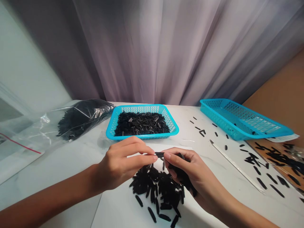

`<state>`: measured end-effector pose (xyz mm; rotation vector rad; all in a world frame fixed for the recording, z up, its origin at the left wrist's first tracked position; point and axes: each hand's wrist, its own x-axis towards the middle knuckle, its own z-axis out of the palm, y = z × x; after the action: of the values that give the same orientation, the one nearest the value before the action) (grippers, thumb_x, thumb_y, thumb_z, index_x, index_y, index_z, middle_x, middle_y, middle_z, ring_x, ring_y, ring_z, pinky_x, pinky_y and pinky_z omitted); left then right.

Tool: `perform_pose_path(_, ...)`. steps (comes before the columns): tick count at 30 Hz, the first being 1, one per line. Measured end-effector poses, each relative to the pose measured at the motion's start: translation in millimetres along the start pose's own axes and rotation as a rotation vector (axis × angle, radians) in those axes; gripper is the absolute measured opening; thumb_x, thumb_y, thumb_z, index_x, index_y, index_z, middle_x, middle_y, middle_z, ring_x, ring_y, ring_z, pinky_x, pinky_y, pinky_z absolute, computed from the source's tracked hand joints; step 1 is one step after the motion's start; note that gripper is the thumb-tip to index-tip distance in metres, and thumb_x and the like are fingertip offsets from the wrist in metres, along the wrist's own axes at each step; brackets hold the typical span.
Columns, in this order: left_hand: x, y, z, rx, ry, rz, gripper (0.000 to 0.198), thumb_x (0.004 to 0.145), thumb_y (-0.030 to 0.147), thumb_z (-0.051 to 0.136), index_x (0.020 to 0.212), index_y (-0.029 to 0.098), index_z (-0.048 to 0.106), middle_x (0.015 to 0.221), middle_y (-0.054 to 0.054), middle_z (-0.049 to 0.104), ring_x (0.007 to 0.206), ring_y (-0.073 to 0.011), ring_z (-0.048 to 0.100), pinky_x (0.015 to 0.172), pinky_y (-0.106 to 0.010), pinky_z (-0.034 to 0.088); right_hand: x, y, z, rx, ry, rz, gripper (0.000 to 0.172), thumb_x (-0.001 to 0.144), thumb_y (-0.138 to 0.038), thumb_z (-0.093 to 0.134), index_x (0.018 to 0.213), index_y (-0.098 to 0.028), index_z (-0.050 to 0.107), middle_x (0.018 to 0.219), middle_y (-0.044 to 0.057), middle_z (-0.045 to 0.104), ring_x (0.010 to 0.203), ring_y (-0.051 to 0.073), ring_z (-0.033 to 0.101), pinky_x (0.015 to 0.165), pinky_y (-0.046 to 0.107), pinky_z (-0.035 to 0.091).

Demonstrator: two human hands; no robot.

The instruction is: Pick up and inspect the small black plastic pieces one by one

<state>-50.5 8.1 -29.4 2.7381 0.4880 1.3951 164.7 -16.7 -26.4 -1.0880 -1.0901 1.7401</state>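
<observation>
My left hand (123, 163) pinches one end of a small black piece (159, 154) between thumb and fingertips. My right hand (187, 174) meets it at the other end with its thumb, and its curled fingers hold a bunch of the same black pieces. Both hands hover just above a loose pile of black pieces (159, 188) lying on a white sheet (118, 205) near the table's front edge.
A turquoise basket (111, 126) filled with black pieces stands behind the hands. A second turquoise basket (247, 118), nearly empty, sits at the right. A clear plastic bag (78, 118) of black pieces lies at the left. Scattered black pieces (261, 164) cover the right side.
</observation>
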Motion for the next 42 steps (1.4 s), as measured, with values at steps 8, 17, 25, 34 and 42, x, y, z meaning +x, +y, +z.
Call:
perform_pose_path(8,4,1,-3.0,0.020,-0.014,0.006,0.022,0.088,-0.002,0.059,0.100,0.012,0.072,0.090,-0.010,0.073,0.083,-0.0175,0.065,0.070,-0.029,0.057,-2,-1,1,-0.021,-0.006,-0.038,0.027,0.079,-0.040,0.077,0.070,-0.016,0.072,0.061,-0.004,0.052,0.054,0.008,0.039,0.049,0.023,0.025)
perform_pose_path(17,4,2,-3.9,0.029,-0.026,-0.001,0.022,0.090,-0.001,0.057,0.099,0.013,0.072,0.090,-0.010,0.073,0.083,-0.0175,0.065,0.070,-0.029,0.057,-2,0,0,-0.053,-0.013,-0.040,0.026,0.080,-0.041,0.076,0.075,-0.016,0.074,0.063,-0.003,0.052,0.055,0.009,0.039,0.050,0.024,0.026)
perform_pose_path(25,-1,1,-0.3,0.036,-0.011,-0.009,0.021,0.089,0.001,0.060,0.101,0.015,0.071,0.091,-0.009,0.073,0.085,-0.0174,0.066,0.071,-0.029,0.058,-3,1,-2,-0.106,0.006,-0.033,0.028,0.081,-0.042,0.075,0.072,-0.016,0.070,0.063,-0.003,0.051,0.056,0.009,0.038,0.051,0.025,0.025)
perform_pose_path(34,10,6,-0.4,-0.150,0.049,-0.474,0.030,0.081,0.024,0.079,0.108,0.020,0.067,0.088,-0.002,0.074,0.078,-0.0140,0.066,0.068,-0.026,0.053,-3,0,0,-0.091,0.061,-0.020,0.034,0.081,-0.046,0.074,0.067,-0.017,0.063,0.058,-0.004,0.047,0.054,0.010,0.035,0.050,0.027,0.019)
perform_pose_path(42,15,11,-1.3,-0.710,-0.148,-1.033,0.026,0.095,0.042,0.060,0.105,0.019,0.070,0.085,-0.003,0.073,0.079,-0.0137,0.065,0.071,-0.024,0.051,-4,0,0,-0.199,0.090,-0.096,0.030,0.084,-0.045,0.071,0.072,-0.017,0.068,0.058,-0.003,0.049,0.053,0.010,0.037,0.048,0.024,0.025)
